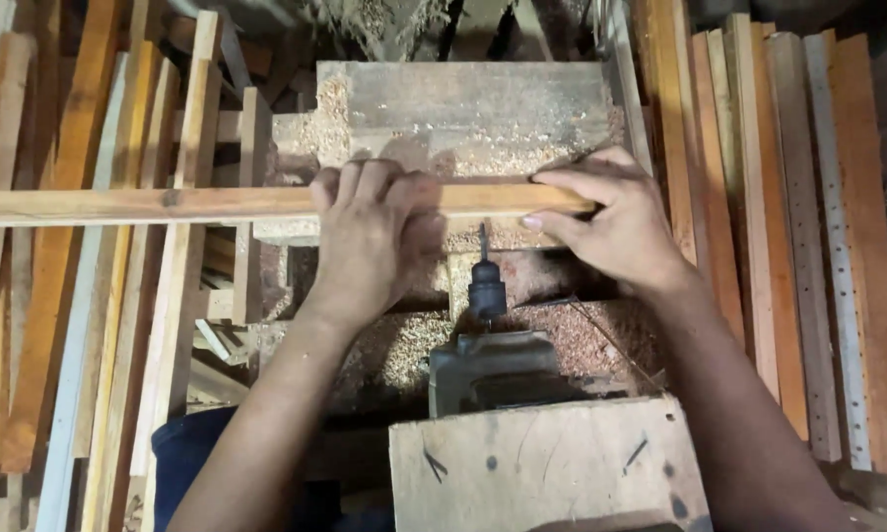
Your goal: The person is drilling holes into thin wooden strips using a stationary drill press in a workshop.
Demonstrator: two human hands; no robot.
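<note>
A long narrow wooden slat point(148, 205) lies crosswise over a sawdust-covered machine table point(483, 108). My left hand point(370, 236) grips the slat near its middle, fingers curled over the top edge. My right hand point(616, 222) holds the slat's right end, thumb underneath and fingers on top. Between my hands, a horizontal drill chuck with its bit point(485, 281) points at the near side of the slat. The bit's tip is right at the wood; I cannot tell if it touches.
The grey drill housing point(493, 369) sits behind the chuck, with a wooden box cover point(542, 463) over it near me. Stacks of wooden slats point(89, 325) stand at the left and more planks point(788, 246) at the right. Sawdust covers the bed.
</note>
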